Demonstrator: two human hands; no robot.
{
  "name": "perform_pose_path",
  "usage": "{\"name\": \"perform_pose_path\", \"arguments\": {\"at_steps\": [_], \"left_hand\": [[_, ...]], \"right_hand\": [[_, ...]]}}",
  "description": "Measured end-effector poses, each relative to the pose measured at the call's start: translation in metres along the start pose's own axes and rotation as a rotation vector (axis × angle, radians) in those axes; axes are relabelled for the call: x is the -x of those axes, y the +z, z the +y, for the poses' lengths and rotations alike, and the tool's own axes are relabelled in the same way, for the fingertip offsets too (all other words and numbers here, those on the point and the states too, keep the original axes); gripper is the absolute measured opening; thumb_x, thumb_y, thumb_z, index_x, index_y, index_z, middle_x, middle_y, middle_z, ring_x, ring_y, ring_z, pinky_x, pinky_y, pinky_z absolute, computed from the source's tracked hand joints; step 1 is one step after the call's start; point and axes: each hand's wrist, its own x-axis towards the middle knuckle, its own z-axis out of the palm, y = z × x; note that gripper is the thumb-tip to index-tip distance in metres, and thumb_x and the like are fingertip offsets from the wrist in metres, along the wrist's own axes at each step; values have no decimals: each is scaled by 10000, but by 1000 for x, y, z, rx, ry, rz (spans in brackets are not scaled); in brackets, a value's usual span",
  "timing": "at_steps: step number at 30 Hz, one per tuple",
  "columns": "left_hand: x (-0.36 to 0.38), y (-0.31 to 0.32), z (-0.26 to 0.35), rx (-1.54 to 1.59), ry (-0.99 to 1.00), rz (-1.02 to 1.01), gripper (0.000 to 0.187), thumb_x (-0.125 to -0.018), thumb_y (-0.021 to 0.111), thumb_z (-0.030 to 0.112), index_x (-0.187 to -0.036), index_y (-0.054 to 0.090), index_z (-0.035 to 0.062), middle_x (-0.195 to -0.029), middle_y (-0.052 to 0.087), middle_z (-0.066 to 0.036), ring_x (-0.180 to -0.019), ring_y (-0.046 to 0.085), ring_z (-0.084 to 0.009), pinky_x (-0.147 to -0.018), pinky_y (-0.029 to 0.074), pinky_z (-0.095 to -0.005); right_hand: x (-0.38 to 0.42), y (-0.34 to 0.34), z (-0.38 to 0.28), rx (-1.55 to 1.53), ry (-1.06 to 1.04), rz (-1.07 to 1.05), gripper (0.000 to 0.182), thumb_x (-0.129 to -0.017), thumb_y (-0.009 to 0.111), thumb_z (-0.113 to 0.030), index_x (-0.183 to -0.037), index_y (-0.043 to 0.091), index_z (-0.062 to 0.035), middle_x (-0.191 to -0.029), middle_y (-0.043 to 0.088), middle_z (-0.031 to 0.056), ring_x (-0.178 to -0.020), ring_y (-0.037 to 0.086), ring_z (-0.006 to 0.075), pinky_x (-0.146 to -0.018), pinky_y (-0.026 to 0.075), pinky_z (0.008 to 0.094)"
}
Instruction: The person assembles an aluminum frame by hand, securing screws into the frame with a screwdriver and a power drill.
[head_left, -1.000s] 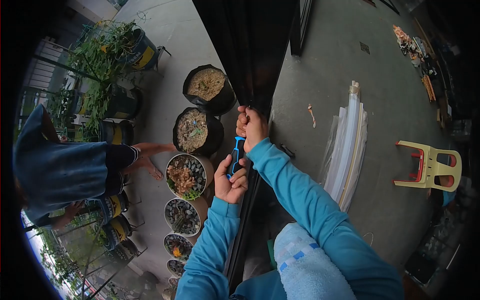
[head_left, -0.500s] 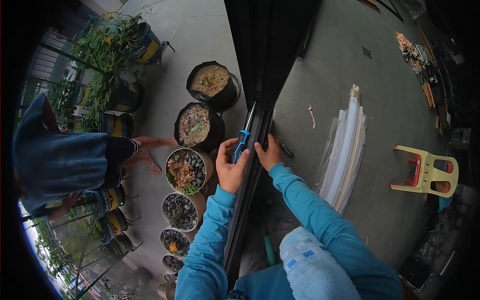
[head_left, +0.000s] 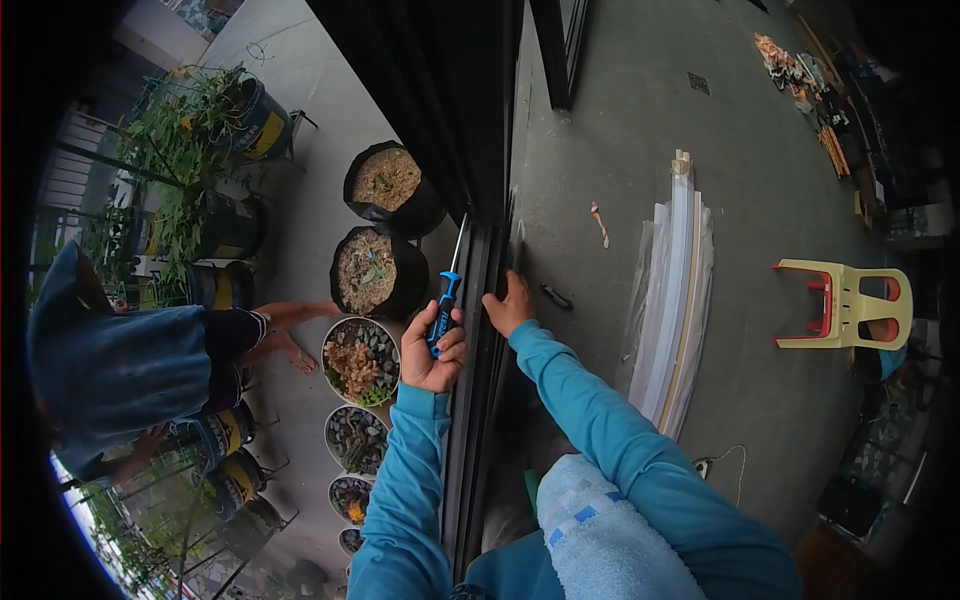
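Note:
My left hand (head_left: 434, 352) is wrapped round the blue-and-black handle of a screwdriver (head_left: 444, 308). The thin metal shaft points up and away, its tip at the dark door frame (head_left: 478, 290) near the foot of the tall black panel (head_left: 440, 110). On the frame's other side, my right hand (head_left: 512, 304) rests against the edge, thumb and fingers apart. Nothing shows in that hand, though some fingertips are hidden by the frame.
Potted plants (head_left: 364, 358) line the left side of the frame, and a person (head_left: 130, 340) stands beyond them. Wrapped long strips (head_left: 672, 300), a small dark tool (head_left: 556, 297) and a yellow-and-red chair (head_left: 850, 305) are on the floor to the right. A light-blue towel (head_left: 600, 530) hangs close below me.
The left hand has closed more fully round the screwdriver's handle, and the shaft stands more upright. My view has shifted, so the black panel and a second frame piece show differently.

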Motion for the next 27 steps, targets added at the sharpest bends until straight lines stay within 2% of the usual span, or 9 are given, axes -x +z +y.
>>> {"name": "perform_pose_path", "arguments": {"at_steps": [5, 7, 14, 19, 20, 21, 23, 25, 27], "left_hand": [[4, 9, 1, -61, 24, 33, 306, -932, 556, 277, -970, 504, -23, -827, 591, -67, -487, 437, -89, -378, 332, -210], [4, 9, 1, -62, 10, 5, 311, -930, 558, 275, -962, 505, -29, -821, 586, -68, -489, 440, -89, -381, 335, -209], [1, 4, -2, -45, 27, 17, 324, -921, 559, 272, -965, 491, -41, -829, 577, -81, -490, 444, -102, -380, 331, -215], [6, 2, -5, 190, 39, -171, 446, -867, 568, 259, -1094, 418, -93, -994, 533, -177, -622, 465, -156, -491, 401, -256], [6, 1, -9, 291, 43, -197, 499, -851, 581, 246, -1143, 386, -108, -1042, 505, -192, -675, 462, -163, -532, 416, -269], [7, 6, -13, 358, 73, -153, 461, -879, 567, 217, -1144, 384, -113, -1042, 501, -178, -687, 467, -153, -516, 419, -248], [2, -4, -6, 417, -118, -256, 395, -901, 540, 163, -1151, 406, -112, -1049, 532, -184, -696, 475, -140, -491, 412, -209], [5, -3, -2, 300, -75, -241, 317, -933, 507, 137, -1174, 424, -52, -1038, 553, -153, -656, 474, -118, -457, 400, -179], [5, 2, 2, -39, 79, -166, 294, -933, 519, 151, -1194, 451, 33, -1009, 580, -124, -605, 468, -109, -424, 382, -180]], "right_hand": [[-4, 5, 4, 68, 106, 36, 570, -727, 633, -283, -1166, 549, 70, -1184, 560, 266, -1098, 545, 404, -969, 436, 432], [-10, -8, 1, 71, 127, -241, 549, -734, 623, -304, -1134, 575, 70, -1178, 565, 262, -1091, 552, 397, -965, 442, 427], [-12, 2, 12, 109, 98, -168, 536, -727, 626, -293, -1123, 591, 66, -1140, 580, 263, -1082, 555, 401, -961, 449, 425], [-13, -2, 10, 42, 92, -210, 514, -723, 637, -297, -1110, 606, 39, -1135, 582, 263, -1065, 561, 405, -932, 454, 436], [-12, -4, 8, 53, 75, -214, 558, -724, 654, -310, -1170, 574, 17, -1108, 596, 252, -1032, 583, 379, -913, 461, 421], [-14, -10, 9, 52, 66, -223, 558, -724, 654, -310, -1170, 574, 17, -1108, 596, 252, -1032, 583, 379, -913, 461, 421], [-20, -28, 10, -163, 159, -404, 598, -736, 677, -262, -1250, 512, -5, -1149, 583, 226, -1025, 592, 332, -899, 473, 401], [-24, -88, -47, -352, -30, -217, 608, -752, 684, -174, -1302, 464, -35, -1217, 550, 189, -1051, 577, 284, -891, 479, 391], [-36, -179, -173, -542, -373, -38, 540, -786, 647, -95, -1292, 471, -22, -1222, 534, 147, -1071, 543, 238, -886, 483, 360]]}}
